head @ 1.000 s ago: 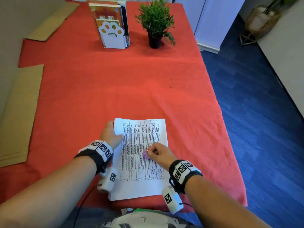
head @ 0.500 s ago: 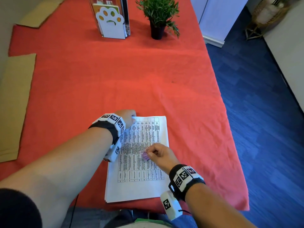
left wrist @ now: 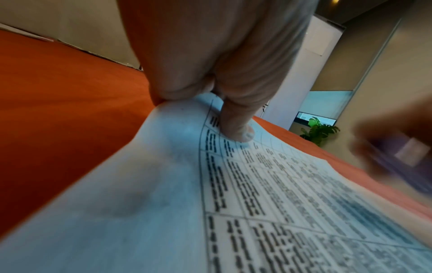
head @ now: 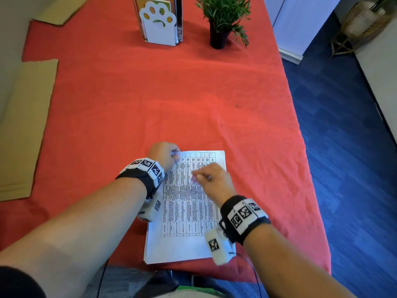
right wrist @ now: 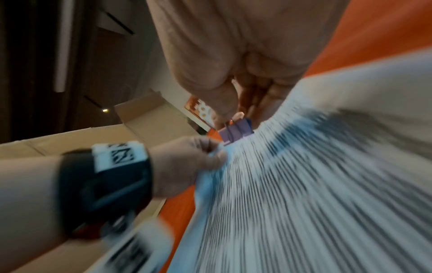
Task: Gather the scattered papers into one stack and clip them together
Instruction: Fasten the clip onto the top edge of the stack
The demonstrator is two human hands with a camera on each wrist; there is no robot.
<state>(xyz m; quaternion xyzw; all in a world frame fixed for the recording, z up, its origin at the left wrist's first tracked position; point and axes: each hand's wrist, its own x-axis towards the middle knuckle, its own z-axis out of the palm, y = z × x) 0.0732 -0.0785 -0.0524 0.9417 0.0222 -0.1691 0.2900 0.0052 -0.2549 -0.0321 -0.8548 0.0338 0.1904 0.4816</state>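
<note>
The stack of papers (head: 189, 209) lies at the table's 6 o'clock edge, its 11 o'clock corner pinched and lifted by the left hand (head: 164, 154) so the right hand (head: 214, 179), gripping a purple binder clip (right wrist: 236, 132), can reach it

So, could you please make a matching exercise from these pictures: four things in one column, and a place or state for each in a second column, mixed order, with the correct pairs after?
Column 1
1. left hand
2. right hand
3. paper stack
4. potted plant

Column 2
A. stands at the far end of the red tablecloth, beside the paw-print bookend
B. pinches a purple binder clip
C. lies at the near table edge
D. holds the far left corner of the sheets

Pairs: 1-D, 2-B, 3-C, 4-A
</note>
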